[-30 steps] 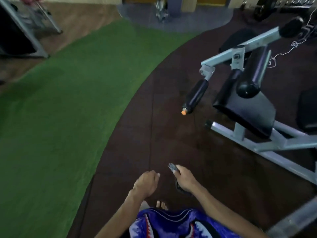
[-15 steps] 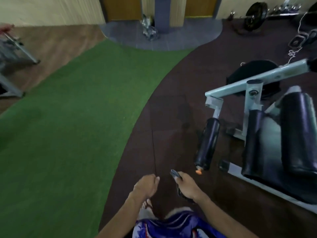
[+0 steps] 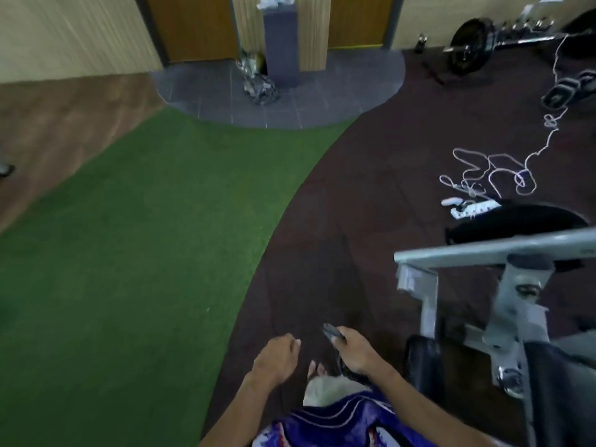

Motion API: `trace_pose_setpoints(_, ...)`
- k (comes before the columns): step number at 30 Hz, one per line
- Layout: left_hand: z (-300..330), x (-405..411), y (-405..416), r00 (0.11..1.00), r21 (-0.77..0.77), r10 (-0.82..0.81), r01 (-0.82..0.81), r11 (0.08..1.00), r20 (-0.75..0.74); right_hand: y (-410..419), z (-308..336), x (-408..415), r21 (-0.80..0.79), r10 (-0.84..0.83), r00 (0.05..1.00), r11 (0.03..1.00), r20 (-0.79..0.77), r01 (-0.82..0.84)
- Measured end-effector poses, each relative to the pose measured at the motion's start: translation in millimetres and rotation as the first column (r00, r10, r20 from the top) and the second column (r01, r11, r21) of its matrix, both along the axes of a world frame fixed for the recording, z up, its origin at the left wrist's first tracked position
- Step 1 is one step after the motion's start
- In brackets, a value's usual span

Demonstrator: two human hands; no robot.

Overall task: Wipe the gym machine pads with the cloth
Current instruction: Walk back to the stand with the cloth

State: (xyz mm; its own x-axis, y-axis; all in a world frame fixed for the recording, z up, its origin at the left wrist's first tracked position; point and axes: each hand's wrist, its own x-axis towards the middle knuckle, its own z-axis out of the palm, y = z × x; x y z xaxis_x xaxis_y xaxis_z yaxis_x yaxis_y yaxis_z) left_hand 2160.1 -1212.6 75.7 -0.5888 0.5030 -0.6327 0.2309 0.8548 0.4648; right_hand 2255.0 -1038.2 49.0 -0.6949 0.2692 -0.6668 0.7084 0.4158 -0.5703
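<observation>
My right hand (image 3: 356, 353) grips a dark cloth (image 3: 333, 333), one end sticking out above the fist and the rest hanging below it. My left hand (image 3: 277, 358) hangs beside it with fingers loosely curled and nothing in it. The gym machine's grey frame (image 3: 483, 250) stands at the lower right. Its black roller pad (image 3: 422, 359) is just right of my right hand, apart from it. A second black pad (image 3: 561, 391) shows at the bottom right edge, partly cut off.
Green turf (image 3: 129, 253) covers the floor to the left, dark rubber flooring (image 3: 354, 195) lies ahead. A white cable (image 3: 496, 172) and power strip lie on the floor beyond the machine. A barbell with plates (image 3: 467, 46) sits at the far right by the wall.
The view has swung up and forward, so the machine has slid to the lower right and looks closer. Both hands keep the same pose, the right one still holding the cloth.
</observation>
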Motion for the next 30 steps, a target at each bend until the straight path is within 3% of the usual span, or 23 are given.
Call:
trace_pose_setpoints(6,11.3,-142.2,115.6,0.999,0.033,0.043,-0.043,0.999,-0.011,112.6,18.5,-156.3,0.043,-0.016,1.000,0.999,0.020,0.015)
trace_pose_setpoints(12,-5.3,-300.3,204.0,1.000,0.021,-0.015,0.015,1.000,-0.020,191.2,8.6,-310.5,0.062,0.030,0.999,0.998,0.034,-0.032)
trace_pose_setpoints(19,8.8,-530.6,300.4,1.000,0.015,-0.012,0.012,1.000,0.000,281.4,28.6,-518.1,0.015,-0.022,1.000,1.000,0.002,0.022)
trace_pose_setpoints(30,8.8,-809.6,471.6,0.999,-0.010,0.006,-0.005,1.000,0.049,448.0,16.5,-817.0,0.011,0.007,0.999,1.000,-0.050,-0.007)
